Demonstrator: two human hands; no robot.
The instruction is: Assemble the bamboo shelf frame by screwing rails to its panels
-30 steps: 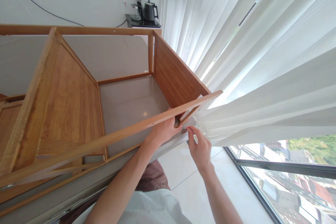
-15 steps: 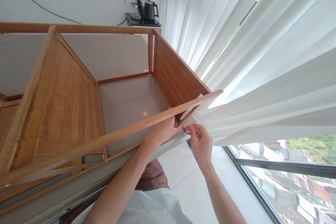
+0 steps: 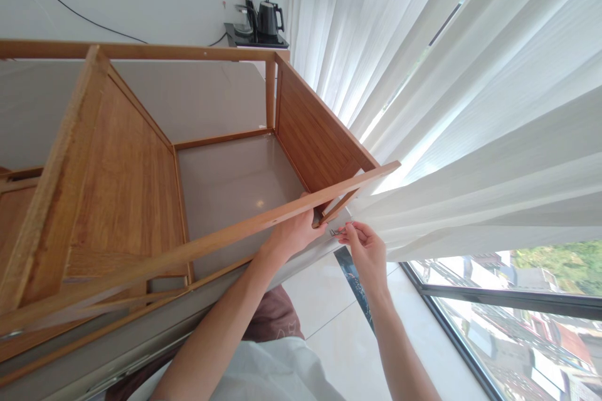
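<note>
A brown wooden shelf frame (image 3: 310, 122) lies on a grey tabletop (image 3: 226, 175). My left hand (image 3: 296, 229) reaches under its front rail (image 3: 263, 219) and is closed around the lower right corner of the frame, with some fingers hidden behind the wood. Just to the right of that corner, my right hand (image 3: 369, 250) pinches a thin, bent metal tool (image 3: 335, 232) that looks like a hex key. Its hooked end points left and stands a little apart from the wood.
White curtains (image 3: 423, 75) hang close on the right, above a window (image 3: 517, 326). At the back, a black kettle (image 3: 269, 17) stands on a dark tray. A dark patterned strip (image 3: 355, 285) shows on the pale floor below my right hand.
My right hand has drawn the metal tool slightly right, away from the frame's corner. My left hand keeps its hold, and the frame has not visibly moved.
</note>
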